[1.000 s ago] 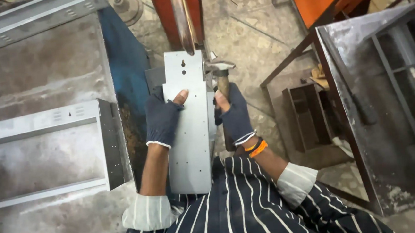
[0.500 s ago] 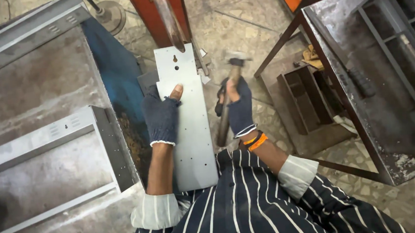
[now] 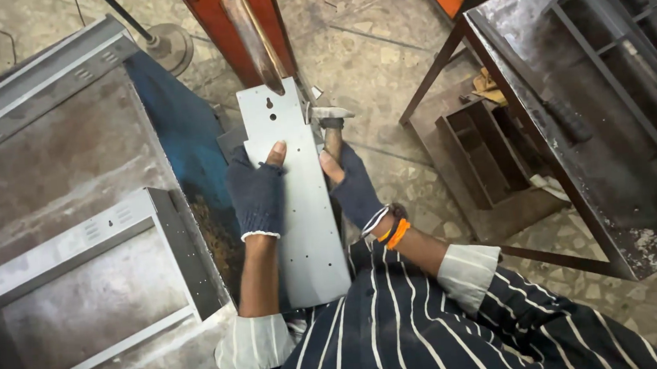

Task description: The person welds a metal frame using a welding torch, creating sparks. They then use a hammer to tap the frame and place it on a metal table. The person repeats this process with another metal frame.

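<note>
At the centre of the frame a long grey metal plate (image 3: 299, 210) with small punched holes and a keyhole slot near its top ran from the person's lap up toward a red-orange steel post (image 3: 244, 28). The left hand (image 3: 258, 193), in a dark fingerless glove, lay flat on the plate's left edge with fingers curled over it, apparently pinning the plate so that it would not shift. The right hand (image 3: 352, 187), gloved the same way, was closed around the handle of a hammer (image 3: 331, 126) just beside the plate's right edge; the hammer head sat close to the upper right side of the plate, though whether it touched the metal could not be told. Held low and short like that, the hammer seemed placed for small blows on the edge.

To the left of the frame a worn grey tabletop (image 3: 57, 165) carried a folded sheet-metal frame (image 3: 94, 247), its corner near the left forearm. A blue panel (image 3: 178, 133) stood between that tabletop and the plate. On the right a dark steel frame table (image 3: 570, 114) crowded in, with a small rusty metal rack (image 3: 488, 158) on the floor beneath it, leaving little elbow room on the right.
</note>
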